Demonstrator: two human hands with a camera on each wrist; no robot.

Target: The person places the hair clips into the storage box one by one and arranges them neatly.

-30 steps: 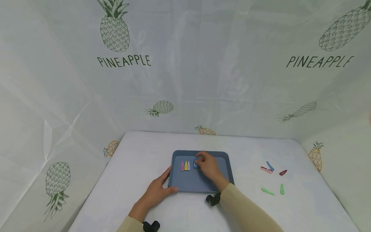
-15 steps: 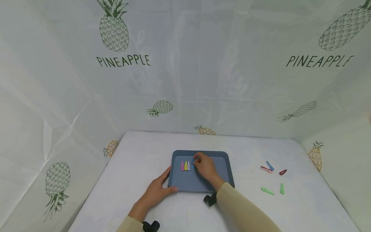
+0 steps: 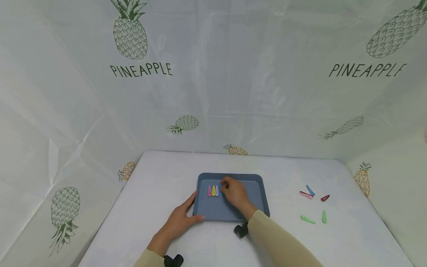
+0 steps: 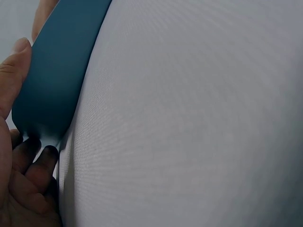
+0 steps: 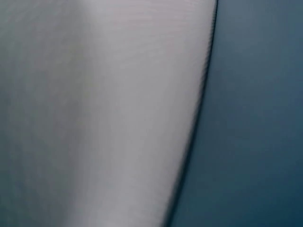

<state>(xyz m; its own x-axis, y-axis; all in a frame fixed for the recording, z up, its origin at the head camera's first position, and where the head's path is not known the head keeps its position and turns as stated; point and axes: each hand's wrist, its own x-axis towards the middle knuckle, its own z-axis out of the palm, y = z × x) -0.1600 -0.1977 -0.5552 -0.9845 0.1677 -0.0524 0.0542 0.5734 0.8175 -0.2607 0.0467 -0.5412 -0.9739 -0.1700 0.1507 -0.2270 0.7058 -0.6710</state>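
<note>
A blue-grey tray (image 3: 213,213) lies on the white table. My left hand (image 3: 178,220) grips its near left corner; in the left wrist view the thumb (image 4: 14,71) lies along one side of the tray (image 4: 61,61) and the fingers (image 4: 40,172) bend under it. Over the tray, my right hand (image 3: 235,192) pinches a blue snap hair clip (image 3: 220,188), partly hidden by the fingers. Just left of it stand a pink clip (image 3: 209,191), a yellow clip (image 3: 213,191) and a pale lilac clip (image 3: 217,191) in a row.
On the table to the right lie a blue clip (image 3: 310,190), a pink clip (image 3: 306,195) with a dark red one against it, another dark red clip (image 3: 325,198) and two green clips (image 3: 324,217). A pineapple-print sheet (image 3: 213,81) hangs behind the table.
My right hand has shifted slightly left with the blue hair clip, bringing it close beside the pale lilac clip. The left hand stays at the tray corner.
</note>
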